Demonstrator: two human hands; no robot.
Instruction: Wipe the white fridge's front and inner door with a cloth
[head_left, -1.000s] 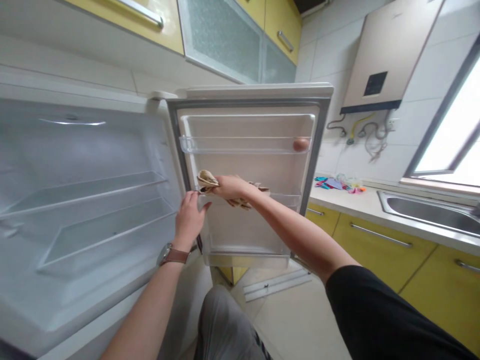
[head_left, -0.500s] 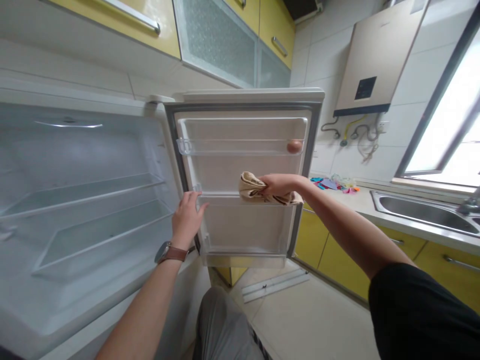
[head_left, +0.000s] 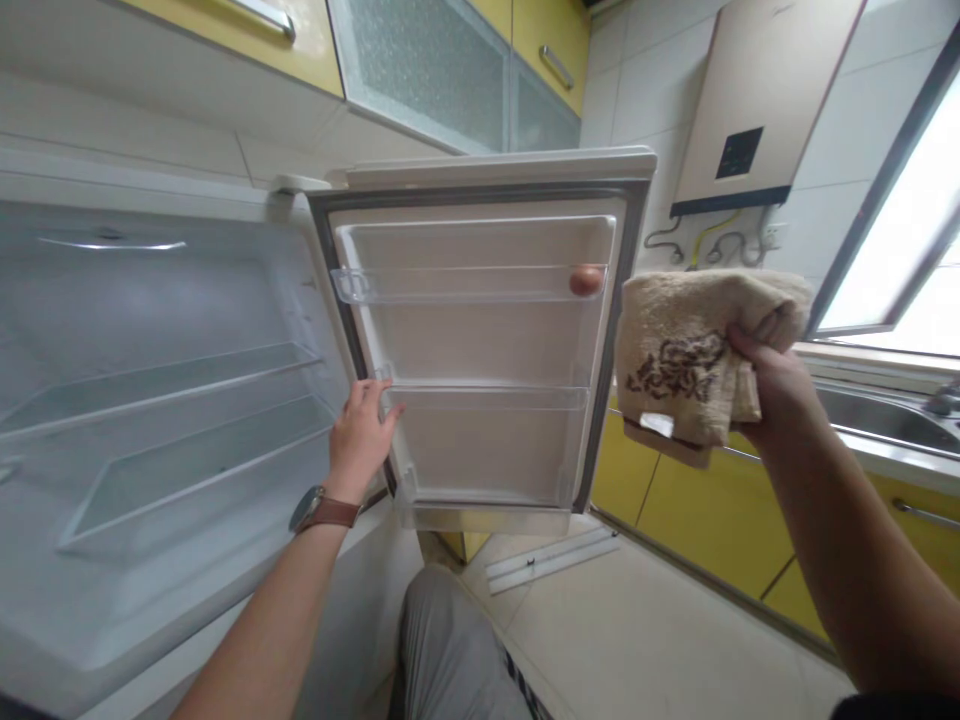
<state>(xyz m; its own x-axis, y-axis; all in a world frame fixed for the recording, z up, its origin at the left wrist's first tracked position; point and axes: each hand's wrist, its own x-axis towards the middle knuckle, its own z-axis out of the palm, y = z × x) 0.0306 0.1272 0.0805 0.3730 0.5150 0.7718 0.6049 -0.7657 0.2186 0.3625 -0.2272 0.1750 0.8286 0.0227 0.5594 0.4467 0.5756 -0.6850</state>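
My right hand [head_left: 772, 385] is closed round a folded beige towel [head_left: 671, 320] with a brown pattern, held up to the right of the open refrigerator door [head_left: 480, 345]. My left hand [head_left: 361, 430], a watch on its wrist, is at the left end of the middle door shelf [head_left: 487, 398]. Its fingers lie over the shelf's end and the thumb is in front. A brown egg [head_left: 585, 281] rests at the right end of the upper door shelf [head_left: 465, 287].
The refrigerator's glass shelves [head_left: 202, 465] are on my left. Yellow cabinets [head_left: 697, 510] and a steel sink [head_left: 885, 420] stand on the right, below a water heater [head_left: 772, 110]. A white strip [head_left: 555, 558] lies on the floor under the door.
My right hand has moved the towel from in front of the middle door shelf to the right, off the door. The view has shifted slightly. My left hand stays at the shelf end.
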